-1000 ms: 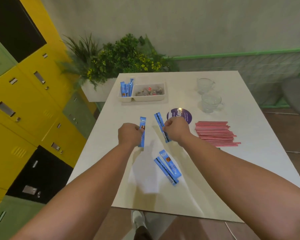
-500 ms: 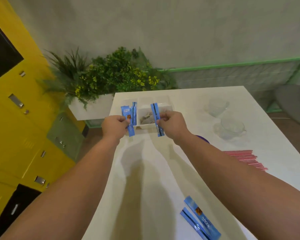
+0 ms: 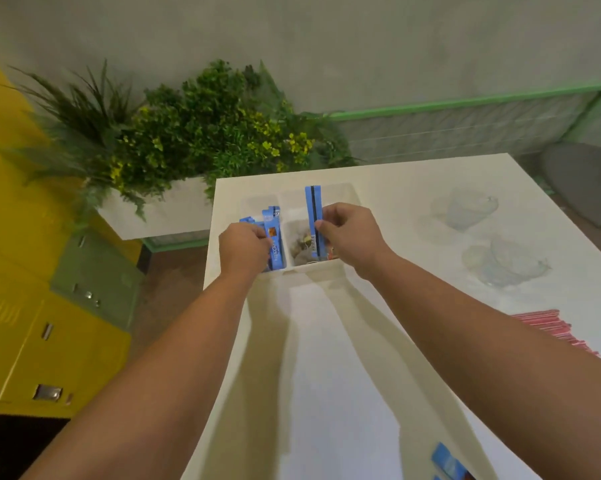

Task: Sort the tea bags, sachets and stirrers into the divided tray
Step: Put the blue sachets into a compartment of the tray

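The white divided tray (image 3: 340, 194) sits at the table's far left corner. My left hand (image 3: 245, 249) holds a blue sachet (image 3: 274, 242) down in the tray's left compartment, beside other blue sachets (image 3: 247, 220) standing there. My right hand (image 3: 349, 235) grips a second blue sachet (image 3: 313, 216) upright over the middle compartment, where tea bags (image 3: 302, 245) lie. A pile of red stirrers (image 3: 555, 329) rests on the table at the right. More blue sachets (image 3: 448, 462) lie near the bottom edge.
Two clear glass cups (image 3: 470, 207) (image 3: 506, 265) stand on the white table (image 3: 326, 375) to the right of the tray. A white planter with green plants (image 3: 188, 143) sits past the table's far left edge. Yellow and green lockers (image 3: 32, 323) line the left.
Both hands lifted a sachet each from the table's middle and carried them forward to the tray. The left sachet has gone down into the left compartment.
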Available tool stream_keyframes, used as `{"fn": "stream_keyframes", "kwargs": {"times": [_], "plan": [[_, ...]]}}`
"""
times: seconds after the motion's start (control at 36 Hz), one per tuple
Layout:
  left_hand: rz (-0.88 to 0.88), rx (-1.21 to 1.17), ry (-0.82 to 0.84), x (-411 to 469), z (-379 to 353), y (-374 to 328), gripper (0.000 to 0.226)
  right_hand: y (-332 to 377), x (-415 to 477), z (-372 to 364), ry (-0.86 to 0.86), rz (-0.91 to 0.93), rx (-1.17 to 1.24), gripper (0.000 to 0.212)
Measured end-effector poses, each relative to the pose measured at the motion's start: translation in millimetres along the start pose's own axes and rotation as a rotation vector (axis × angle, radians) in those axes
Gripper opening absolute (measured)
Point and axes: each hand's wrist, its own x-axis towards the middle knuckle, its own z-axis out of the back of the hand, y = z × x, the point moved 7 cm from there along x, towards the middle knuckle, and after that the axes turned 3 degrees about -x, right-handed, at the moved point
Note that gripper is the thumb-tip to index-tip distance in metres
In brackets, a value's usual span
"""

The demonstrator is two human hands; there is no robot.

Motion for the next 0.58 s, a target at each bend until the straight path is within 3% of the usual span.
{"fn": "stream_keyframes", "kwargs": {"times": [0.25,0.44,0.58], "plan": [[-0.138,0.301,-0.038,-8,-7,-9,0.008,5,9,-19,0.029,-0.010,-0.041,0.011],[-0.115,0.219,-0.089,-9,6,-11,0.014,7,10,-33,0.055,-0.030,-0.042,0.014],[-0.217,0.178,-0.149,-11,32,-10,0.015,7,13,-49,0.058,-0.056,-0.009,0.012]]}}
